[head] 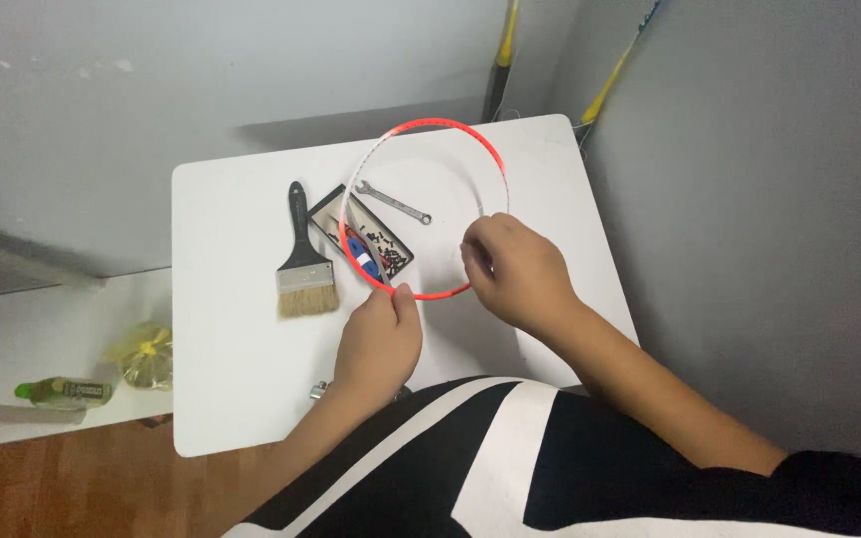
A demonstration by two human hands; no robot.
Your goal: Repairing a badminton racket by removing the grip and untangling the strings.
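A thin ring, red on one side and white on the other (442, 125), is held tilted above a white table (231, 399). My left hand (379, 342) pinches the ring's near red edge between thumb and finger. My right hand (513, 269) grips the ring's near right part, fingers curled around it. Under the ring lie a small silver wrench (394, 203) and a black tray (331, 211) with several small dark screws and a blue and red item.
A paintbrush with a black handle and pale bristles (303, 264) lies left of the tray. A small metal part (319, 390) peeks out by my left wrist. Grey walls stand behind and right. A lower white shelf at left holds a green bottle (64, 392) and a yellow bag (145, 357).
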